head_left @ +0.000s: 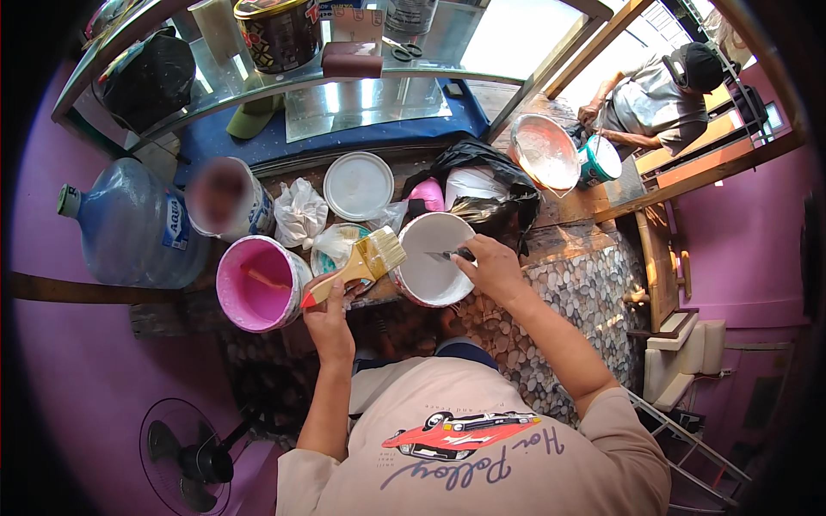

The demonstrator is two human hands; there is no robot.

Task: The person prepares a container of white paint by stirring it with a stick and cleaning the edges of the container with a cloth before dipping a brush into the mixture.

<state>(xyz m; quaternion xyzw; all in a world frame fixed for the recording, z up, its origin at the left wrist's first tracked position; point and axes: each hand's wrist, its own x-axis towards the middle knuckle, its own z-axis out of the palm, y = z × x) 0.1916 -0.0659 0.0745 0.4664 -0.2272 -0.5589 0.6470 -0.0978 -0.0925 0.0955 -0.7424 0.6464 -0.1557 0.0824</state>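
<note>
My left hand is closed around the handle of a wide paintbrush, its pale bristles pointing up and right beside the white bucket's rim. My right hand grips the dark handle of a small scraper. The scraper's flat metal blade reaches over the mouth of the white bucket. A pale coating lines the bucket's inside. Left of my left hand stands a bucket with bright pink paint, a stick lying inside it. Behind the brush is a teal-rimmed tub with clear plastic on it.
A round white lid, crumpled white plastic and a black bag lie behind the buckets. A large water bottle stands left. Far right, another person holds a stick in a teal can. A fan is lower left.
</note>
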